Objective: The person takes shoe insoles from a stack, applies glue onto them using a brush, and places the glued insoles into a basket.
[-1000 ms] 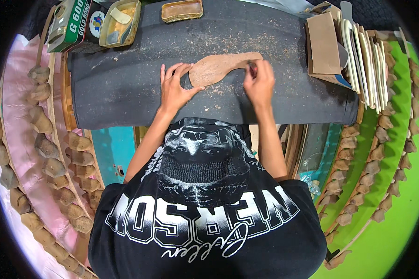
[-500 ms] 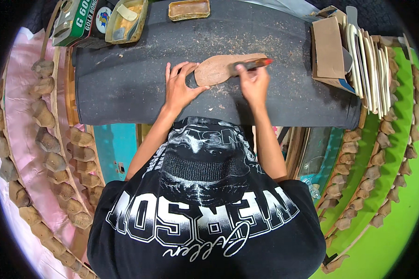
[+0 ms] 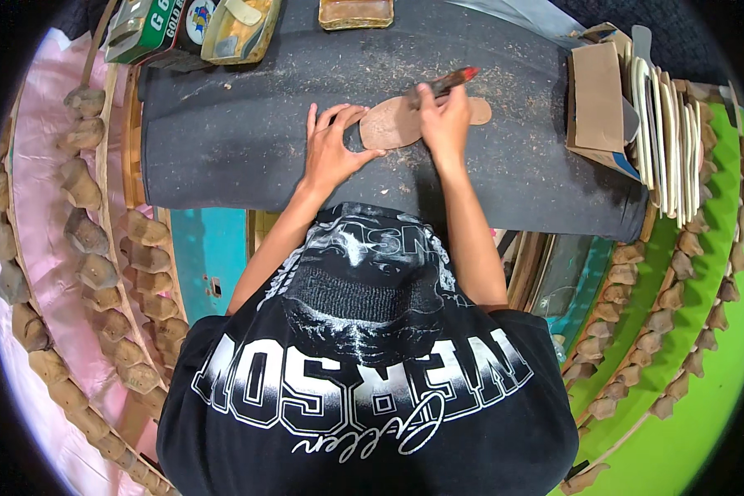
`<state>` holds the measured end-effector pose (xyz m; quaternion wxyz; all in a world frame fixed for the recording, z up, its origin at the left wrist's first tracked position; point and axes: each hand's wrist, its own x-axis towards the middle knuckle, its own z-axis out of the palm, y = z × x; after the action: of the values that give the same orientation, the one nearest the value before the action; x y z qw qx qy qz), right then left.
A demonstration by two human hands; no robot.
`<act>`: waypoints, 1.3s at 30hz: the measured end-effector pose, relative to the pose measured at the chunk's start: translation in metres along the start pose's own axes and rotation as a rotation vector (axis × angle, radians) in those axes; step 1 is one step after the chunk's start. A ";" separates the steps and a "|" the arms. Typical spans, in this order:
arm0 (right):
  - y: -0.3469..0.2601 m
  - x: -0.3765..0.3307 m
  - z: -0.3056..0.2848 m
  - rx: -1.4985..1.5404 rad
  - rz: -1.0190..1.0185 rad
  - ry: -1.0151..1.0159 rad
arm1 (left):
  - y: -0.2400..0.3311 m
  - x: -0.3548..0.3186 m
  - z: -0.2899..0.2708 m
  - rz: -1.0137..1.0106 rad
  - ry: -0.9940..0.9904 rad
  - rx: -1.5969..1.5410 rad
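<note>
A tan, sole-shaped piece (image 3: 388, 130) lies flat on the dark work table, its wider end to the left and its rounded narrow end to the right. My left hand (image 3: 332, 155) rests at the wide end, thumb and fingers spread round the edge. Over the middle of the sole, my right hand (image 3: 444, 128) grips a dark hand tool with a red end (image 3: 452, 81). The red end points up to the right. Its working end is blurred, so its exact kind cannot be made out. My right hand covers part of the sole.
Crumbs litter the dark table cover (image 3: 248, 149). At the back left stand a green tin (image 3: 159, 31) and a yellowish tray (image 3: 256, 48); a shallow dish (image 3: 356, 13) is farther right. A cardboard box (image 3: 597, 99) with upright pale boards (image 3: 665, 140) occupies the right end. Brown shaped blocks (image 3: 81, 183) line side rails.
My right hand and the tool have shifted left along the sole, exposing its narrow right end. My left hand stays at the wide end. The whole view has shifted slightly.
</note>
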<state>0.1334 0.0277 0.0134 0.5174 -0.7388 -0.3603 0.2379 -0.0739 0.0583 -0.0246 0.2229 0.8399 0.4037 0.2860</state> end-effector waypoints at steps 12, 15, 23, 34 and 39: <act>0.007 0.001 0.003 -0.120 -0.091 -0.044 | 0.003 -0.001 -0.004 -0.012 -0.009 0.013; 0.015 0.021 -0.024 -0.210 -0.098 0.129 | 0.001 0.000 -0.002 -0.006 -0.021 0.005; -0.021 -0.059 0.012 -0.270 -0.620 -0.248 | -0.008 -0.002 0.006 0.024 0.016 0.054; 0.028 0.003 -0.093 -0.375 -0.279 0.271 | 0.000 0.000 -0.003 -0.010 -0.013 -0.012; 0.007 -0.038 -0.049 -0.687 -0.535 -0.037 | 0.002 0.001 -0.002 -0.010 -0.019 -0.019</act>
<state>0.1470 -0.0327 0.0229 0.2786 -0.7443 -0.6064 -0.0249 -0.0735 0.0581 -0.0213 0.2362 0.8384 0.4029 0.2810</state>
